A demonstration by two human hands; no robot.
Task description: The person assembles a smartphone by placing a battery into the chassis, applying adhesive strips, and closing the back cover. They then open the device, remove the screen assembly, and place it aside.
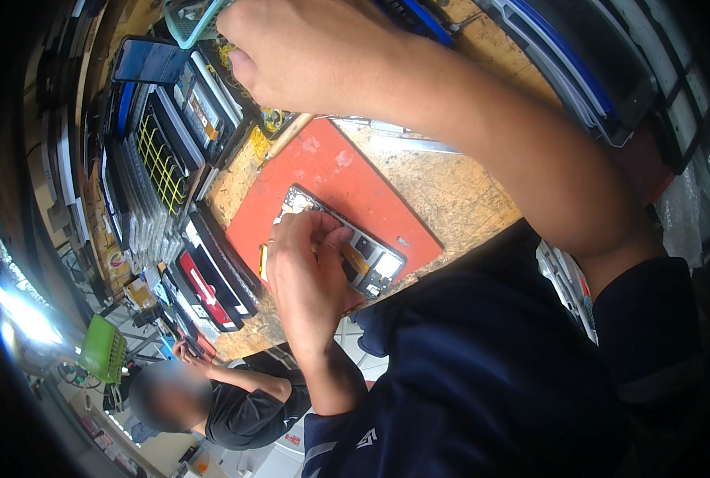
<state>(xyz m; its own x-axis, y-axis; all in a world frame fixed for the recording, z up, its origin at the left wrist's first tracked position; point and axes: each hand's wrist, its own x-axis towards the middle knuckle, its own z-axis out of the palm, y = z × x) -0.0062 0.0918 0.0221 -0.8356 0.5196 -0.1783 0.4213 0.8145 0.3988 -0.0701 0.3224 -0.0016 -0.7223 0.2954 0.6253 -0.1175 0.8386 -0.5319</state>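
Note:
An opened smartphone (379, 264) lies on a red work mat (315, 155), its inner boards and parts exposed. Over the phone's middle is my left hand (303, 247), thumb and forefinger pressed together; whatever sits between them is hidden. A small yellow piece (263, 261) shows beside that hand at the mat's left side. My right hand (291, 60) reaches to the far side of the bench, next to a teal plastic basket (186, 25). Its fingers are curled, and the hand itself hides what they may hold.
Left of the mat stand stacked phone screens and panels (144, 191) with a yellow wire grid (160, 163). A wooden-handled tool (289, 134) lies at the mat's far edge. Blue and grey trays (562, 60) stand at far right. A co-worker (243, 406) sits at lower left.

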